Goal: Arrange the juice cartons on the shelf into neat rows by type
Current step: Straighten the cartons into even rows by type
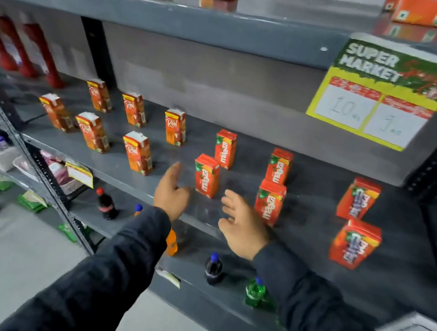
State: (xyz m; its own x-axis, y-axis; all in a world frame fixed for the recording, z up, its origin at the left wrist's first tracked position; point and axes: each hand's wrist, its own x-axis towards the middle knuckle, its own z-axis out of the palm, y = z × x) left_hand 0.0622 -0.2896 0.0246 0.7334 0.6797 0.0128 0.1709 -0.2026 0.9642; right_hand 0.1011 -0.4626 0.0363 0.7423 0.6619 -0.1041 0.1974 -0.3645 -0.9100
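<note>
Two bare hands, left (171,193) and right (241,225), spread empty beside boxy red Maaza carton (206,175); matte grey shelf (300,238).

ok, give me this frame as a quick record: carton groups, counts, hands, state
shelf: grey middle shelf
Real cartons: 6, left, two rows of three
Maaza cartons: 4, centre, two by two
purple-label cartons: 2, right, one behind the other
left hand: open, empty, beside front-left Maaza carton
right hand: open, empty, between front Maaza cartons
state: grouped by type, all upright
</note>
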